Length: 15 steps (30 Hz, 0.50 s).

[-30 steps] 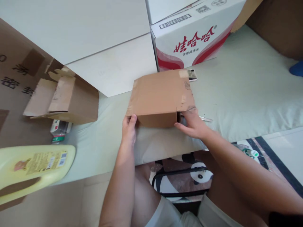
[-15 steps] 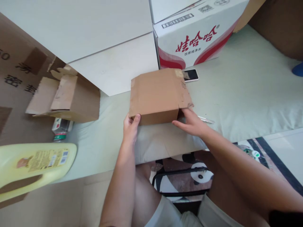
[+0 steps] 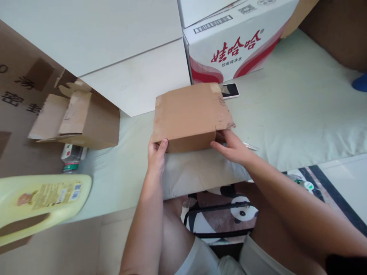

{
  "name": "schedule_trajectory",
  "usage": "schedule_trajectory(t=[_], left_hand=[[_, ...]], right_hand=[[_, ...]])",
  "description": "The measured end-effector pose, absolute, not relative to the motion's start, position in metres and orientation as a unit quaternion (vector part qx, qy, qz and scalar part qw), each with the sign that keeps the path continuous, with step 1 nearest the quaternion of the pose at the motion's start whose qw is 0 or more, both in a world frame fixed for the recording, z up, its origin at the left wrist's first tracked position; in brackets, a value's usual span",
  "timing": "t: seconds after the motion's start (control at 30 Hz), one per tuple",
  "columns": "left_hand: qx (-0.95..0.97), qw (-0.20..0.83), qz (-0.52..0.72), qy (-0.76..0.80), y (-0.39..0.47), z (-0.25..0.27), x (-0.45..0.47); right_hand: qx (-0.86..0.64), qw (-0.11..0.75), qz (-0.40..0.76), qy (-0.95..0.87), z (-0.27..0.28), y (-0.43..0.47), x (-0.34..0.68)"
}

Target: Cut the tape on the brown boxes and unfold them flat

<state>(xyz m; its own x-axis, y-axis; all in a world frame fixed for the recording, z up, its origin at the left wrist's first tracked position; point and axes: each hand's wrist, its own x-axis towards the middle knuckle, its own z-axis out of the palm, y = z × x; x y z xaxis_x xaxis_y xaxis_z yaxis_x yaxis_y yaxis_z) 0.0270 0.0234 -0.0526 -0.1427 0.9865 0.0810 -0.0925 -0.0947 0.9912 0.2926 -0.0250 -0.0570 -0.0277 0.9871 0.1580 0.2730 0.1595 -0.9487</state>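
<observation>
A small brown cardboard box [image 3: 187,112] sits on the pale green cloth, flaps sticking out at its left and right ends. My left hand [image 3: 156,154] grips its near left corner, thumb on the front face and fingers tucked under the left flap. At the near right corner, my right hand [image 3: 232,147] holds the box with its fingers beneath the right flap, partly hidden, and its thumb beside the front edge. A thin metallic tool [image 3: 251,146] lies behind my right wrist, mostly covered. Just past the box's far right corner rests a phone [image 3: 231,91].
White cartons [image 3: 137,80] and a red-and-white water carton [image 3: 229,53] stand behind. At left are an opened cardboard box [image 3: 101,118], a green-capped bottle [image 3: 71,156] and a yellow jug [image 3: 65,194]. A panda-print bag [image 3: 220,219] is between my legs.
The box's near edge has tilted slightly, showing a little more of its front face. Both hands keep their places at its corners. The whole view has shifted slightly.
</observation>
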Motion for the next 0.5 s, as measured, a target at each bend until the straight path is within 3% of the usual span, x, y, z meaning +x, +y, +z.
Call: schedule_trajectory(t=[0.2,0.5], left_hand=[[0.427,0.491,0.584,0.486,0.025,-0.047,0.028],[0.391,0.521,0.598,0.467,0.022,-0.038,0.032]], right_hand=[[-0.655,0.505,0.314,-0.466,-0.051,-0.024,0.293],[-0.586,0.643,0.328,-0.367,-0.043,-0.023,0.292]])
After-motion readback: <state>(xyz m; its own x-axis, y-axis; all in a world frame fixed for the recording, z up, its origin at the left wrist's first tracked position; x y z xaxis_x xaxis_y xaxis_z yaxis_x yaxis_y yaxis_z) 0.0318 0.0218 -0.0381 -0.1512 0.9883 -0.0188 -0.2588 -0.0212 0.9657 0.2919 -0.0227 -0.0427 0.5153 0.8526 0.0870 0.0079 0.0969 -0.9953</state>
